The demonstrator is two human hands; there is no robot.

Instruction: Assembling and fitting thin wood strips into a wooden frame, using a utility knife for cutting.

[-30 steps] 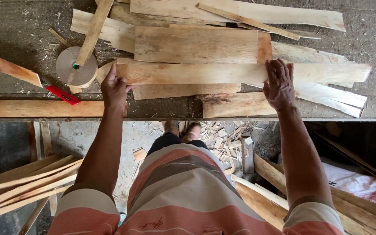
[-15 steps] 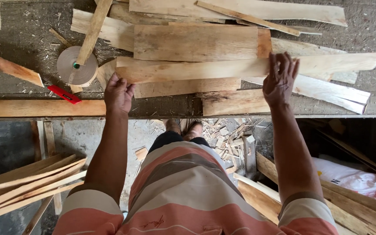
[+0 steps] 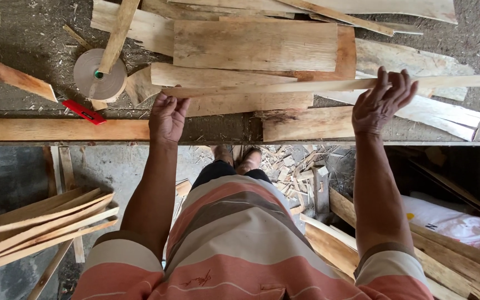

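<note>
Pale wood lies heaped across the upper half of the frame on a dusty workbench [image 3: 40, 55]. A long thin strip [image 3: 284, 86] runs level across the middle, tilted on edge, held at both ends. The left hand [image 3: 168, 116], left of centre, curls its fingers around the strip's left end. The right hand [image 3: 381, 103], toward the right, has its fingers spread along the strip, thumb behind. A wide flat board [image 3: 254, 45] sits just above the strip. At upper left rest a roll of tape [image 3: 100, 75] and a red cutter [image 3: 83, 111].
</note>
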